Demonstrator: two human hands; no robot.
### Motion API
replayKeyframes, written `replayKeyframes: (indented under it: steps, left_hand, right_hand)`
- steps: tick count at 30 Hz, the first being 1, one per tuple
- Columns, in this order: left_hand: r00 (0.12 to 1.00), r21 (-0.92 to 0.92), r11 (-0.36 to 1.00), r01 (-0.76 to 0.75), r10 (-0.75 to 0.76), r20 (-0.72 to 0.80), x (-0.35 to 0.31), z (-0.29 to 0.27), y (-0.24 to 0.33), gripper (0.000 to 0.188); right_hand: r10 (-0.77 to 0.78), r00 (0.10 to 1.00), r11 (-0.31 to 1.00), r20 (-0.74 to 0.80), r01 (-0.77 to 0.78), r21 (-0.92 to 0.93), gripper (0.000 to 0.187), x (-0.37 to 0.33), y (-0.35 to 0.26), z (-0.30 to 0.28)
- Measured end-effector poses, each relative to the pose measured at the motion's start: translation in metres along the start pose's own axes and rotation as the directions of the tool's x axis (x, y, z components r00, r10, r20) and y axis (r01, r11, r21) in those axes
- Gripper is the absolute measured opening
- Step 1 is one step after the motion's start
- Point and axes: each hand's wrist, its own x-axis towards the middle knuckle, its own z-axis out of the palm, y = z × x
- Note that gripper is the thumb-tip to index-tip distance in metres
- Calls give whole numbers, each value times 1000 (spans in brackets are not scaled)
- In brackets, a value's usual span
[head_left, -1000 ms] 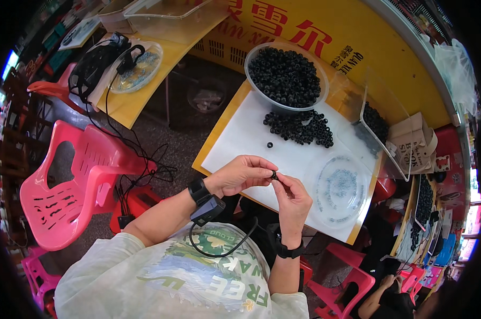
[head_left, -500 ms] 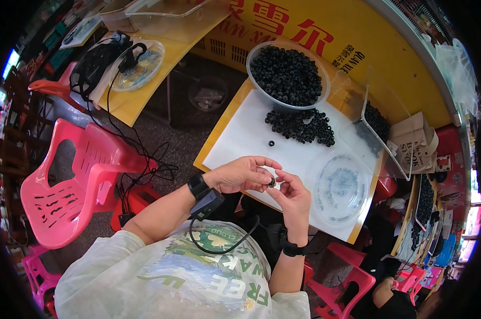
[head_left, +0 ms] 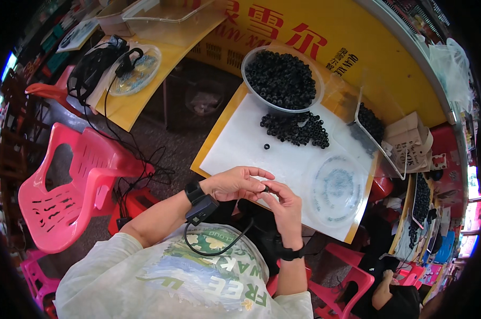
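Both my hands meet over the near edge of the white-topped table (head_left: 230,141). My left hand (head_left: 235,182) pinches a small black ring-shaped piece (head_left: 265,189) between thumb and fingertips. On its other side my right hand (head_left: 284,206) closes its thumb and fingers on the same piece. Fingers cover much of it. One loose black ring (head_left: 267,146) lies on the white surface beyond my hands. Behind it spreads a pile of black rings (head_left: 296,128), next to a clear round bowl (head_left: 320,95) heaped with more of them.
At the table's right lies a clear round lid or dish (head_left: 336,189) with small bluish pieces. A clear bin (head_left: 381,141) with black pieces stands beyond it. Pink chairs (head_left: 73,186) are at left, cables (head_left: 139,154) beside them. Another person's arm (head_left: 383,291) shows at lower right.
The view has shifted slightly. My hands have drawn a little closer together around the black ring piece, which both still hold.
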Motion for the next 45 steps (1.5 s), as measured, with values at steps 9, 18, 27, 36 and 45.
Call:
replayKeyframes:
  steps: [9, 18, 27, 36, 45]
  left_hand:
    - [777, 892, 448, -54, 581, -245, 44, -8, 47, 23]
    - [660, 997, 58, 46, 747, -74, 59, -7, 38, 20]
    - [700, 848, 499, -177, 670, -248, 47, -9, 18, 17]
    - [698, 751, 594, -289, 667, -259, 39, -20, -1, 15]
    - [693, 738, 596, -316, 676, -250, 37, -21, -2, 15]
  right_hand:
    - [-302, 861, 925, -410, 160, -345, 38, 72, -137, -194]
    - [-255, 913, 540, -318, -138, -830, 18, 12, -54, -268]
    - [-248, 934, 380, -257, -151, -913, 12, -18, 31, -276]
    - [-171, 895, 611, -412, -232, -757, 12, -26, 28, -271]
    - [-322, 909, 217, -265, -202, -955, 11, -18, 42, -273]
